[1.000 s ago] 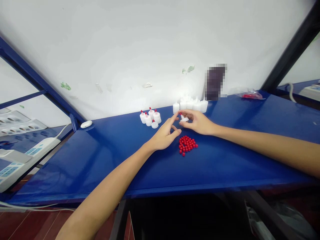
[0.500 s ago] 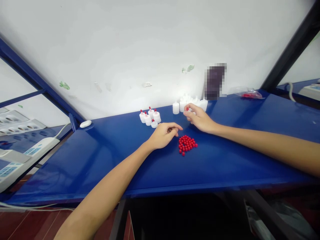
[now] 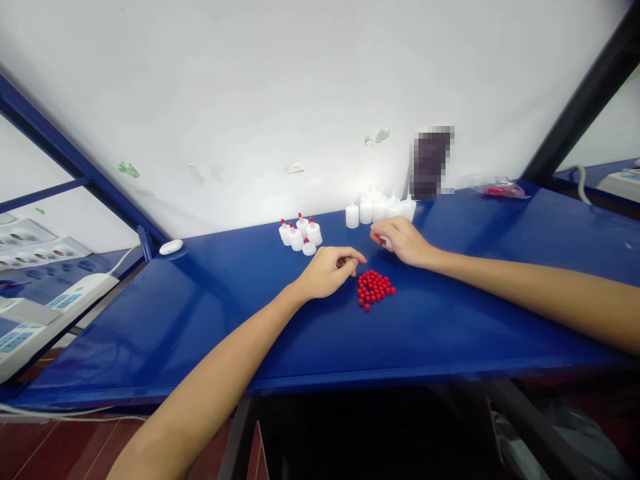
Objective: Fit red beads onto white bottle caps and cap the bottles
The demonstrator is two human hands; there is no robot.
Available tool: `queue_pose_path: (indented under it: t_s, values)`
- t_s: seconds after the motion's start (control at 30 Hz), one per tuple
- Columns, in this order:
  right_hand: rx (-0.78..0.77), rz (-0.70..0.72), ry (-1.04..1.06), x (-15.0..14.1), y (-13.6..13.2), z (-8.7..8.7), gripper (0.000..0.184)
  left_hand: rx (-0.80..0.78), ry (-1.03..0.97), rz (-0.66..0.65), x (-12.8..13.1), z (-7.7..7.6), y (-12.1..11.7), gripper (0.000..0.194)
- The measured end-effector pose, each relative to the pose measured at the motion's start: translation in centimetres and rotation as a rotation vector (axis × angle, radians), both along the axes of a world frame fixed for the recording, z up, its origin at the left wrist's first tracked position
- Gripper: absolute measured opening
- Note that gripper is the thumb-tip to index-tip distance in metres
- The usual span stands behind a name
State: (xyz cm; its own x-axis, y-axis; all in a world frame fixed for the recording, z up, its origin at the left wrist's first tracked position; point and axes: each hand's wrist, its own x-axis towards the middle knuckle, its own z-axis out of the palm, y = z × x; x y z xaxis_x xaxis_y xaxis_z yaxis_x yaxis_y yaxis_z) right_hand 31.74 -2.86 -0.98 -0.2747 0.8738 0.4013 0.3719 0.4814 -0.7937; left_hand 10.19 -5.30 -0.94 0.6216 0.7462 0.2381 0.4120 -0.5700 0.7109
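My left hand [image 3: 330,272] rests on the blue tabletop, fingers loosely curled and apart, with nothing visible in them. Just right of its fingertips lies a cluster of small red caps [image 3: 374,288]. My right hand [image 3: 403,243] is closed around a red-tipped white bottle top [image 3: 386,242], mostly hidden by the fingers, so its full shape is unclear. Behind that hand stand several white bottles [image 3: 366,211] without red tips. To the left of my hands, several white bottles with red tips [image 3: 296,235] are grouped near a low red-tipped white top [image 3: 309,247].
The blue table [image 3: 210,313] runs along a white wall. A clear bag with red pieces [image 3: 500,189] lies at the back right. At the back left is a white oval object [image 3: 171,247], with a power strip [image 3: 65,313] beyond the left edge.
My right hand has moved slightly down and turned, bringing the red-tipped white top lower. My left hand and the red caps stay almost where they were.
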Motion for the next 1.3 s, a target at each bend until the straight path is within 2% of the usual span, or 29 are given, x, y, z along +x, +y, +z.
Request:
queue_pose_path:
  t_s: [0.2,0.63,0.73,0.83,0.93,1.03,1.17,1.3]
  values:
    - [0.012,-0.019,-0.06,-0.1,0.0,0.0,0.043,0.003,0.002,-0.008,0.0,0.0,0.0,0.029]
    - [-0.075,-0.11,-0.106,-0.1,0.5,-0.2,0.059,0.0,-0.012,-0.007,0.0,0.1,-0.1,0.027]
    - [-0.006,-0.121,-0.098,-0.2,0.4,-0.3,0.054,-0.004,-0.031,-0.009,0.0,0.0,-0.1,0.026]
    - [0.138,-0.077,-0.162,-0.3,-0.1,-0.4,0.04,0.001,-0.077,0.004,0.0,-0.2,0.2,0.025]
    - [0.231,0.041,-0.297,-0.4,-0.6,-0.7,0.024,0.018,-0.14,0.04,0.0,-0.4,0.5,0.026]
    - [0.245,0.13,-0.352,-0.5,-0.8,-0.9,0.027,0.041,-0.162,0.052,0.1,-0.5,0.5,0.027]
    - [0.227,0.163,-0.315,-0.5,-0.7,-0.7,0.032,0.132,-0.128,0.077,0.5,-0.2,0.2,0.024]
    - [0.213,0.145,-0.256,-0.5,-0.5,-0.6,0.035,0.33,-0.083,0.25,-0.7,1.1,0.7,0.019]
